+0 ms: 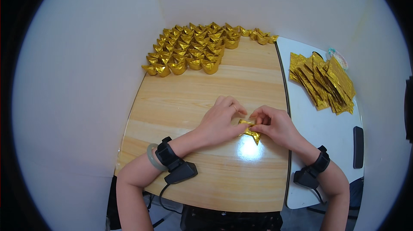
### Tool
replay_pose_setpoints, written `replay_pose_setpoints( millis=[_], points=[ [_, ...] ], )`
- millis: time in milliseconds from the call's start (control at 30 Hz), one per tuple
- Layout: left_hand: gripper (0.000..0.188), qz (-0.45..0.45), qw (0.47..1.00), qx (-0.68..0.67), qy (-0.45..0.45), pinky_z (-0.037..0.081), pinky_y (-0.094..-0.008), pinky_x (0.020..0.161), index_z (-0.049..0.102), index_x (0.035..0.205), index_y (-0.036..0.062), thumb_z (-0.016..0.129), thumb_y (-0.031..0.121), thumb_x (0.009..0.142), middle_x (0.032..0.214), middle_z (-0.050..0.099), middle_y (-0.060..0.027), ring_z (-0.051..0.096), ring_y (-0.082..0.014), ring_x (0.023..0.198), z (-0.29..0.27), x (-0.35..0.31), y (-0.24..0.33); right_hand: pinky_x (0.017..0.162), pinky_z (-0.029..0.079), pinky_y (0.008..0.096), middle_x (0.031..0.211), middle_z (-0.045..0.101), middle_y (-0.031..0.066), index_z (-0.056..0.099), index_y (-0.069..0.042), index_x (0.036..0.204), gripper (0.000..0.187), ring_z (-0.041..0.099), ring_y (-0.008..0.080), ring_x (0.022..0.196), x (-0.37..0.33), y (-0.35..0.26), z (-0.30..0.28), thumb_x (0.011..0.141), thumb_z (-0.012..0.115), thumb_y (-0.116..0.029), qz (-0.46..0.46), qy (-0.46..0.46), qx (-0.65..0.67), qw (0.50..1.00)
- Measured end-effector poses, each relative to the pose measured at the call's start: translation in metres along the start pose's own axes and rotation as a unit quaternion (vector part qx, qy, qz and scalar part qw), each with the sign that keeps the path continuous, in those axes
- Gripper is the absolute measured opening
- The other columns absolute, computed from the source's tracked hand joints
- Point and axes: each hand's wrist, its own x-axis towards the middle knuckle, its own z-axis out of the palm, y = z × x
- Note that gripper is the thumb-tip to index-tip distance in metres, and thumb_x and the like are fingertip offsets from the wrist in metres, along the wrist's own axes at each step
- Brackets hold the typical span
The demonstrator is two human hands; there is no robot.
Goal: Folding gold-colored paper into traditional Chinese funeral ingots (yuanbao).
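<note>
Foil piece [255, 137], gold, low over wood-grain tabletop [206, 93], pinched between right hand's [278, 125] thumb and fingers; left hand [220, 120] with thumb against it, fingers curled. Possible tearing or skewed creases from uneven pulling. Underside hidden by digits; left-hand grip impossible to tell.

Pale walls [86, 80] rise around a wood-grain table [180, 110], glare-spotted [249, 150], beside a white table [320, 145].
</note>
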Motion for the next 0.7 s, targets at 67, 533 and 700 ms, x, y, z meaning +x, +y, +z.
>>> replay_pose_setpoints(
  millis=[67, 533, 700],
  points=[
    [0.025, 0.003, 0.999, 0.031, -0.027, 0.039, -0.0386, 0.091, 0.058, 0.094, 0.0073, 0.072, 0.016, 0.075, 0.102, 0.052, -0.0093, 0.045, -0.0286, 0.105, -0.002, -0.002, 0.003, 0.058, 0.046, 0.0256, 0.069, 0.060, 0.0058, 0.059, 0.003, 0.096, 0.024, 0.055, 0.0116, 0.062, -0.001, -0.003, 0.001, 0.079, 0.072, -0.007, -0.006, 0.004, 0.006, 1.000],
    [0.021, -0.105, 0.966, -0.217, -0.091, 0.048, -0.0254, 0.070, 0.055, 0.096, 0.0035, 0.070, 0.007, 0.082, 0.089, 0.062, -0.0060, 0.058, -0.0096, 0.081, -0.001, -0.003, 0.006, 0.068, 0.047, 0.0336, 0.074, 0.061, 0.0080, 0.067, -0.003, 0.084, 0.015, 0.058, 0.0235, 0.077, -0.004, -0.006, -0.002, 0.077, 0.073, -0.014, -0.069, 0.032, -0.072, 0.994],
    [0.011, -0.057, 0.983, -0.175, 0.002, 0.048, -0.0266, 0.066, 0.065, 0.089, 0.0017, 0.069, 0.010, 0.083, 0.084, 0.061, -0.0092, 0.059, -0.0159, 0.074, -0.002, -0.005, 0.012, 0.067, 0.047, 0.0328, 0.074, 0.061, 0.0075, 0.066, -0.006, 0.082, 0.012, 0.058, 0.0240, 0.075, -0.005, -0.008, 0.002, 0.076, 0.074, -0.013, -0.218, 0.122, -0.176, 0.952]
  ],
)
